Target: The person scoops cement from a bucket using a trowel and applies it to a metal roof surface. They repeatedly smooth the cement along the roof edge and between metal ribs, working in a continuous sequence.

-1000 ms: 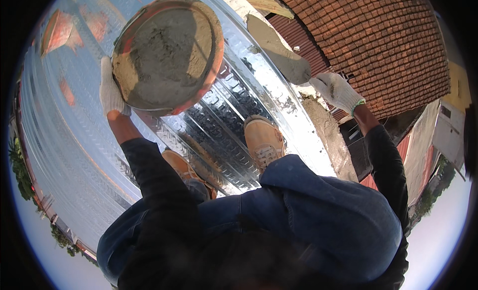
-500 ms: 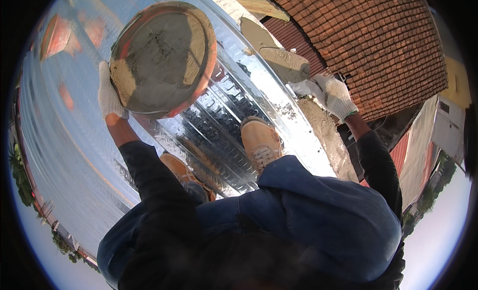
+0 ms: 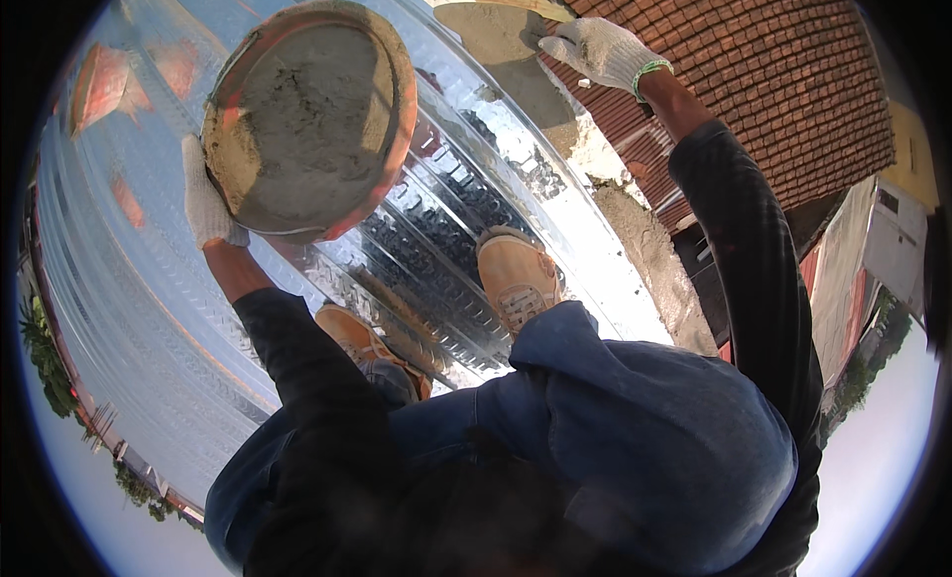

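My left hand (image 3: 207, 198), in a white knit glove, grips the left side of a reddish bucket (image 3: 399, 146). Grey wet mortar (image 3: 307, 121) fills the bucket almost to its rim, which is crusted with more of it. Up at the right, my right hand (image 3: 605, 54), gloved likewise, is closed around a trowel whose handle is hidden by the fingers. The trowel's blade (image 3: 486, 32) points left and is coated in mortar. It lies over the strip of fresh mortar (image 3: 535, 89) along the edge of the metal roof.
I squat on shiny ribbed metal roofing (image 3: 149, 280), my tan shoes (image 3: 518, 280) between the bucket and my knees. A rough mortar-topped wall edge (image 3: 645, 245) runs along the right. Beyond it lie a lower tiled roof (image 3: 734, 91) and a reddish corrugated sheet (image 3: 635, 146).
My right hand has carried the trowel up and left along the roof edge, away from me. The bucket and my left hand have shifted slightly left in view.
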Available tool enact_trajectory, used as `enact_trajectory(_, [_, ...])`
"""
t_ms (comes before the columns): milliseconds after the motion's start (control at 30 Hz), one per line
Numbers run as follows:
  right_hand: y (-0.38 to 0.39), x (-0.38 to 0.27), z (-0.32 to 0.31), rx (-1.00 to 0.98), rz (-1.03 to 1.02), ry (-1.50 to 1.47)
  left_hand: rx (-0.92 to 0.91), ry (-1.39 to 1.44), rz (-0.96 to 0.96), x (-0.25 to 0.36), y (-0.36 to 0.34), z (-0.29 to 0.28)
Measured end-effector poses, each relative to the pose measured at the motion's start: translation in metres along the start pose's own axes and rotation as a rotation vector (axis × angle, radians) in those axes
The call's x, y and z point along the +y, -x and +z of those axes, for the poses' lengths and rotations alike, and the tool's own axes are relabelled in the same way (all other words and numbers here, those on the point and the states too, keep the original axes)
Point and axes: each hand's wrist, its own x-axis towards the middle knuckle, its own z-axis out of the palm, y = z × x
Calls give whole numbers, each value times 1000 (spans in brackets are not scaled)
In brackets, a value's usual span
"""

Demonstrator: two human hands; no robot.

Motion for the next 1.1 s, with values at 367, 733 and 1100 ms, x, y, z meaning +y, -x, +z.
enact_trajectory(367, [69, 15, -18, -341, 143, -259, -53, 50, -32, 1, -2, -5])
enact_trajectory(733, [186, 11, 2, -320, 259, -130, -22, 55, -33, 5, -5, -9])
enact_trajectory(1100, [123, -41, -4, -109, 260, -254, -72, 45, -53, 4, -6, -11])
